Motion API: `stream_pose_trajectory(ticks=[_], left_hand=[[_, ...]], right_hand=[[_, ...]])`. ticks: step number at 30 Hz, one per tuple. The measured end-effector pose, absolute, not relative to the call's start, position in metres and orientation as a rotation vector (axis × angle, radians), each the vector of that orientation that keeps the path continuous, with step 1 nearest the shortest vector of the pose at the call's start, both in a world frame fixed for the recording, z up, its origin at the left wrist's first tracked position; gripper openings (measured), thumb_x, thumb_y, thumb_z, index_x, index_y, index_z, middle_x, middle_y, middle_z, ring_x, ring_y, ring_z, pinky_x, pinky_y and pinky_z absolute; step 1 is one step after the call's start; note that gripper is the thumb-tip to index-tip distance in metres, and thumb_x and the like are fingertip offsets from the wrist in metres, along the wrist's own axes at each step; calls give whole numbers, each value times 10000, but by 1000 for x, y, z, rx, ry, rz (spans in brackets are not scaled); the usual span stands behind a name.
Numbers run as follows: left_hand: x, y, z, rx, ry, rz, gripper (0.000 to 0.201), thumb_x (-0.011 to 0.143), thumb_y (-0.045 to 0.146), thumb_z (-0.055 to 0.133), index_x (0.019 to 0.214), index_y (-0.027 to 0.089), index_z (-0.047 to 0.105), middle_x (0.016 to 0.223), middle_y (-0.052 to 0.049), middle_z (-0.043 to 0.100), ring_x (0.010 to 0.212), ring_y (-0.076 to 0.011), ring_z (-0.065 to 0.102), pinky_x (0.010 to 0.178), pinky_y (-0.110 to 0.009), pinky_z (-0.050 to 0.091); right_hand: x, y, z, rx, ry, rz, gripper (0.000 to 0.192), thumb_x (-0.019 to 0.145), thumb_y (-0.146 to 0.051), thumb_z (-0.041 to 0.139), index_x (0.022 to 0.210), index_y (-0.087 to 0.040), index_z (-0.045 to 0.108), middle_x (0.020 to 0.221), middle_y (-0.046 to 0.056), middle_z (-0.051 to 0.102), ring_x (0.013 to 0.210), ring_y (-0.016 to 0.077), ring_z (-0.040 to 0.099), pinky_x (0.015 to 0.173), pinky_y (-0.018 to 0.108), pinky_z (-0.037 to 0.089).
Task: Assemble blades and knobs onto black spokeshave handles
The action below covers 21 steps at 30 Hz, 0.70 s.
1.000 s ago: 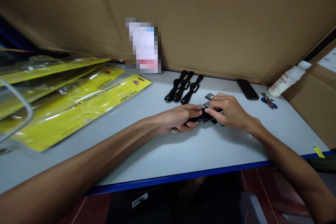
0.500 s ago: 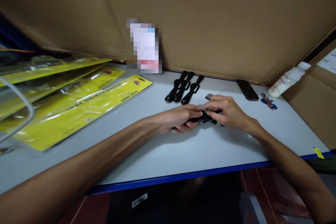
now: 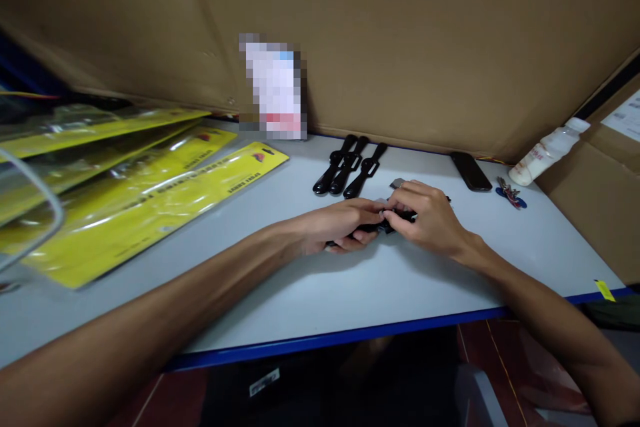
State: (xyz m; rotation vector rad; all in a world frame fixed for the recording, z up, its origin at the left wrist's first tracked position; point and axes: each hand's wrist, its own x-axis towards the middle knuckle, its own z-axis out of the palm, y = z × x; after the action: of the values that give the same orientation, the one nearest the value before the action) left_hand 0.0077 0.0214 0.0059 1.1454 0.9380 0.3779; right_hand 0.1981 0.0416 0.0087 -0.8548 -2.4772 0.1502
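Note:
My left hand (image 3: 345,223) is closed around a glossy black handle-shaped part (image 3: 360,235), whose end shows below the fingers. My right hand (image 3: 425,213) meets it at the thumb, fingers pinched on the right end of this part. What lies between the fingertips is mostly hidden. A small grey flat piece (image 3: 397,183) shows just behind the right fingers. Beyond the hands, three similar black handle-shaped parts (image 3: 361,172) lie side by side on the table, each with a slot near its middle.
Yellow clear-fronted packages (image 3: 200,207) are heaped on the left of the white table (image 3: 320,300), beside a pale cable (image 3: 45,193). At the back right are a black phone (image 3: 471,171), keys (image 3: 510,195) and a leaning bottle (image 3: 547,152). A cardboard wall (image 3: 400,33) stands behind.
My right hand has turned slightly and its fingers have closed further over the right end of the black part. My left hand stays where it was.

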Motion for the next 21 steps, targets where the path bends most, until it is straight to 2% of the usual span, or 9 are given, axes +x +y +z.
stream_pose_trajectory(ticks=[2, 5, 10, 21], left_hand=[[7, 22, 6, 1135, 950, 372, 61, 930, 285, 475, 905, 237, 445, 544, 92, 318, 356, -54, 157, 314, -163, 105], [7, 22, 5, 1107, 968, 366, 39, 936, 271, 456, 919, 241, 438, 541, 95, 316, 355, -57, 147, 315, -172, 97], [7, 23, 6, 1102, 950, 358, 3, 936, 240, 440, 939, 241, 438, 534, 97, 307, 353, -60, 139, 312, -174, 88], [6, 24, 4, 1095, 959, 358, 37, 958, 256, 409, 938, 239, 434, 527, 97, 298, 351, -61, 139, 298, -159, 105]], right_hand=[[200, 43, 10, -806, -2497, 189, 123, 842, -137, 541, 797, -181, 647, 786, 35, 618, 766, 174, 531, 707, 296, 405], [204, 48, 11, -737, -2503, 255, 257, 811, -52, 483, 926, -184, 671, 841, 36, 669, 790, 176, 553, 739, 305, 431], [207, 55, 6, -701, -2486, 267, 298, 796, -11, 459, 787, -186, 699, 830, 42, 692, 805, 180, 578, 753, 316, 457], [209, 52, 15, -606, -2436, 432, 287, 800, -19, 539, 924, -170, 749, 920, 55, 713, 777, 149, 644, 695, 281, 500]])
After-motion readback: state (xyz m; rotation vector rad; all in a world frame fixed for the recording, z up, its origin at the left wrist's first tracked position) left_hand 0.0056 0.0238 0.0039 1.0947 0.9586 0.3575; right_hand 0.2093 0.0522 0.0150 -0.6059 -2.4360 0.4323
